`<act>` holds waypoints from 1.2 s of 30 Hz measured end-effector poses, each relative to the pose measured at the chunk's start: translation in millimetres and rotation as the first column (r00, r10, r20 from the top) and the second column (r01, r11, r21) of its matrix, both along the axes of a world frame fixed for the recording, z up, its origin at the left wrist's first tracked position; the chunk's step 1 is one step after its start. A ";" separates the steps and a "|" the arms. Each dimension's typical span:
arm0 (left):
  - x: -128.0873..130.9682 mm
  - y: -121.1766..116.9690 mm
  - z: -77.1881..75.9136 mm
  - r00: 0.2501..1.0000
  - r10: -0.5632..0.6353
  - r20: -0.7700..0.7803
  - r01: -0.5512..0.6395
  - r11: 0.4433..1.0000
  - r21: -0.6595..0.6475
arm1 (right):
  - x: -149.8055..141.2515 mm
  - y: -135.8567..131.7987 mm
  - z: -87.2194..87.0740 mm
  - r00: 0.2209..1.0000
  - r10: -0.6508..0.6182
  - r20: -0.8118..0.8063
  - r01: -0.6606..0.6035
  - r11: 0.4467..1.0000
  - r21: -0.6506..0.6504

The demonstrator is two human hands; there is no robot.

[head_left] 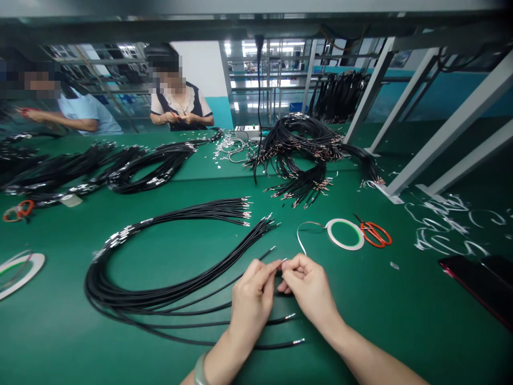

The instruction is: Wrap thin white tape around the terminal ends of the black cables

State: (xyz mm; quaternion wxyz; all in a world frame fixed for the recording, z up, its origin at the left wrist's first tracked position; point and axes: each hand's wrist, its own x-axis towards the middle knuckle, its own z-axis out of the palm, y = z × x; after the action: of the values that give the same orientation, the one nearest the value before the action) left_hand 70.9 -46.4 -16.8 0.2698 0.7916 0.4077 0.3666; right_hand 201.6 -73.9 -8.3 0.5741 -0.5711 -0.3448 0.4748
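My left hand (252, 294) is closed on one black cable close to its end, whose small pale tip (284, 260) pokes out at the fingertips. Pinched together at that tip, the fingers of my right hand (310, 289) hide whatever is between them. A thin white strip (300, 241) runs from a roll of tape (358, 246) down to behind my right hand. Curving round on the left lies a bundle of black cables (160, 295) with bare metal ends. Two separate cable ends (294, 341) lie below my hands.
Orange-handled scissors (377, 235) touch the tape roll. White scraps (444, 230) and a dark phone-like object (476, 289) lie right. Coiled cables (298, 136) are heaped behind, near slanted metal legs (452, 123). Two people (180, 109) work across the table; more scissors (24, 209) lie left.
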 end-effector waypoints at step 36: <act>1.2 1.9 1.2 0.978 0.087 0.189 -0.027 0.954 -0.299 | -1.8 -1.6 -1.9 0.999 0.038 -0.006 -0.038 0.999 0.010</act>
State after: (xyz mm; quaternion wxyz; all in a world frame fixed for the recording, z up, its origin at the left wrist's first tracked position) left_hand 72.1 -44.4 -15.6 0.4138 0.6895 0.4513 0.3870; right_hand 199.8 -75.5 -10.2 0.5688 -0.5602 -0.3561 0.4857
